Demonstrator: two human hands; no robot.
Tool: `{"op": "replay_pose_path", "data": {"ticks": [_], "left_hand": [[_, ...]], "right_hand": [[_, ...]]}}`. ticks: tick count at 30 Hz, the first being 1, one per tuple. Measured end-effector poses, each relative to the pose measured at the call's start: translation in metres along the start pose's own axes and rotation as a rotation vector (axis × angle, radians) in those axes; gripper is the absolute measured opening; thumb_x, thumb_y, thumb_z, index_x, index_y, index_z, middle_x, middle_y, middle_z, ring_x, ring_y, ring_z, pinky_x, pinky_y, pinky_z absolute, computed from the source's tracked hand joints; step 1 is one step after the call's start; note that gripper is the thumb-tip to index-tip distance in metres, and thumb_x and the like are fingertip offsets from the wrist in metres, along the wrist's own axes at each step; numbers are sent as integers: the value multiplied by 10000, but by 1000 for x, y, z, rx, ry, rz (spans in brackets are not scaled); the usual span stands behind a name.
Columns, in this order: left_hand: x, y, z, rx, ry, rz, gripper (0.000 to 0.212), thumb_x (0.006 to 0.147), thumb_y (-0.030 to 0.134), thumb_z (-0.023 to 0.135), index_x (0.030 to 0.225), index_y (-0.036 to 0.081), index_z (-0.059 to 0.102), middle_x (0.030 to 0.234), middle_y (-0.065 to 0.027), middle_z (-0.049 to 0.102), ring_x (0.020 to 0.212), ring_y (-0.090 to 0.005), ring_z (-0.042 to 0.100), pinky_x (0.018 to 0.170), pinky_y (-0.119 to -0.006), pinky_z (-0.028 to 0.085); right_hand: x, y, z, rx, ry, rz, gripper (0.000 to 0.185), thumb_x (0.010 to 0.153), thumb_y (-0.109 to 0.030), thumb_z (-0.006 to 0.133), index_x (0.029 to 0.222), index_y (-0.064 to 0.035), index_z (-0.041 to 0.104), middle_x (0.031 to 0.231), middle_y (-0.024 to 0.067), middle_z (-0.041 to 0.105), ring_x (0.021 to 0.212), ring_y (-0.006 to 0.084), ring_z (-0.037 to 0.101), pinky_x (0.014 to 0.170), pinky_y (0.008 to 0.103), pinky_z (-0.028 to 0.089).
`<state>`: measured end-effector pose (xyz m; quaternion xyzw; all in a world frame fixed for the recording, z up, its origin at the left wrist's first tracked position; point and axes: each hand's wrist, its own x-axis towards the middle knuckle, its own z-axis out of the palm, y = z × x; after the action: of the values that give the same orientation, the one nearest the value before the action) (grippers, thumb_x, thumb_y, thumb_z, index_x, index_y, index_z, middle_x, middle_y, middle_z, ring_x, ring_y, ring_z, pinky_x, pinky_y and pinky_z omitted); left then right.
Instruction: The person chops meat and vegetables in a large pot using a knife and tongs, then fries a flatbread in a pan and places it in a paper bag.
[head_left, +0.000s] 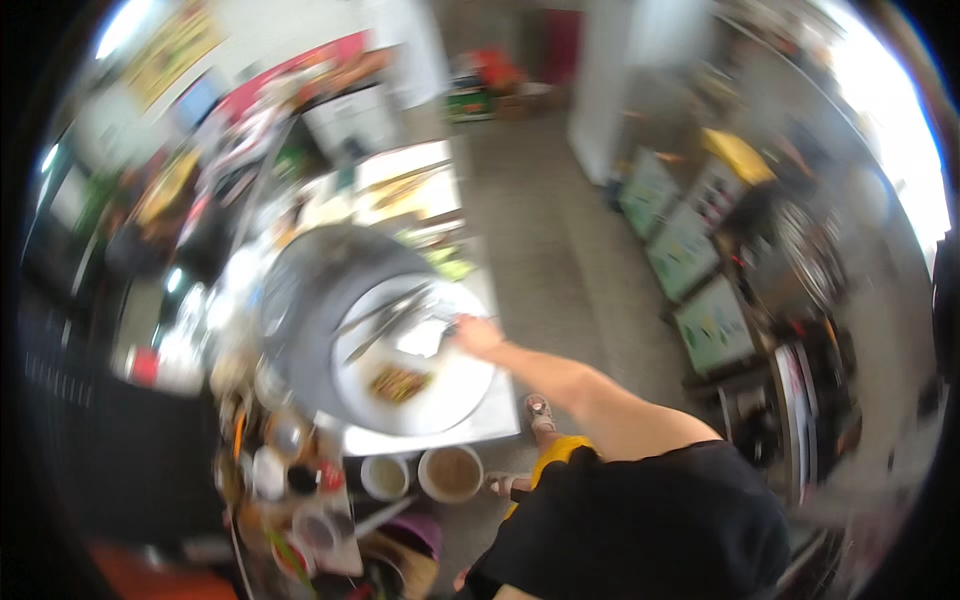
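My right hand (476, 337) reaches over a round white board (457, 401) and grips what looks like a cleaver (422, 337), its flat bright blade blurred. Left of the blade, long thin metal utensils (375, 321) lie on the board, too blurred to name. Nearer to me is a small heap of chopped brown and green food (400, 382). The board rests against a large round grey pan or tray (311, 322). At the bottom edge, a bit of skin (461, 578) may be my left hand, but its fingers are hidden.
Two round tubs (451, 474) stand below the table corner (484, 433). Jars, bowls and a red-labelled container (330, 475) crowd the left. Pale green printed boxes (716, 326) line the right beyond the floor (551, 247). Green vegetable pieces (452, 264) lie behind the board.
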<state>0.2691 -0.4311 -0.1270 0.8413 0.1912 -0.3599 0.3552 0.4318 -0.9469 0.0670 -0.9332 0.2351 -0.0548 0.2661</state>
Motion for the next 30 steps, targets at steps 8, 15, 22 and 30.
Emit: {"op": "replay_pose_path", "data": {"ticks": [8,15,22,30], "left_hand": [[62,260,71,179,-252,393,207,828,228,518,829,67,648,801,-169,639,747,-345,609,620,-445,488],[7,403,213,346,-468,559,192,817,217,520,811,71,645,783,-160,637,729,-341,608,610,-442,486],[-45,464,355,682,-669,593,177,807,205,523,793,75,642,764,-152,635,711,-337,607,601,-439,485],[-75,487,441,1029,-842,592,161,794,193,525,773,80,638,743,-143,632,691,-332,606,590,-436,484]], "right_hand": [[-81,77,-42,291,300,31,213,828,-173,557,1001,-58,509,999,140,527,986,337,537,834,425,448],[-236,275,-62,122,-221,563,256,822,-196,533,1036,-76,609,1134,160,566,1069,338,555,892,423,464],[-334,430,-146,132,-98,1000,377,850,-393,513,834,-60,689,895,162,677,855,329,650,753,423,512],[-396,494,-190,512,293,1315,572,920,-512,374,1058,-6,603,1087,234,609,1055,391,562,899,465,435]]}}
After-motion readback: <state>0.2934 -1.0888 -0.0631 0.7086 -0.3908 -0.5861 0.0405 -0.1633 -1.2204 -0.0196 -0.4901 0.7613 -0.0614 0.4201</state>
